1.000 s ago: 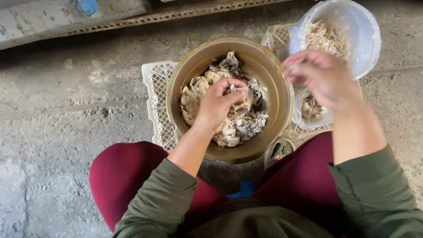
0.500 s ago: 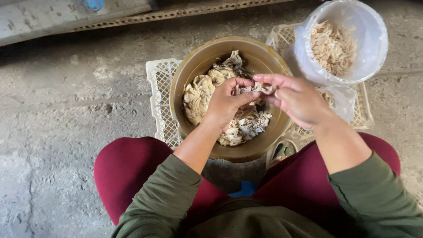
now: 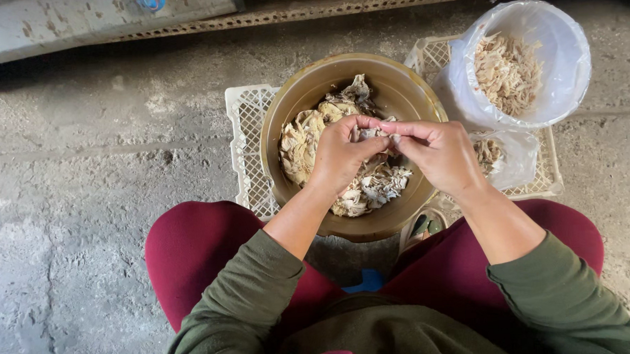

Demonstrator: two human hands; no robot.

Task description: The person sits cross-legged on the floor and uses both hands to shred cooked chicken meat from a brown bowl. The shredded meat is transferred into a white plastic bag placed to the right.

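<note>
Both our left hand [image 3: 342, 155] and right hand [image 3: 436, 152] pinch one pale shredded piece [image 3: 373, 133] (fingertips meeting) above the round brown metal bowl [image 3: 410, 90].

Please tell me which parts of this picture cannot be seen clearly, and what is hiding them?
- Head view: the pale piece pinched between left hand and right hand is mostly covered by the fingers.
- The bottom of the brass bowl is buried under pale shreds.
- The white crate is largely hidden beneath the bowl and the lined bucket.
- The blue object is cut by the top edge.
</note>
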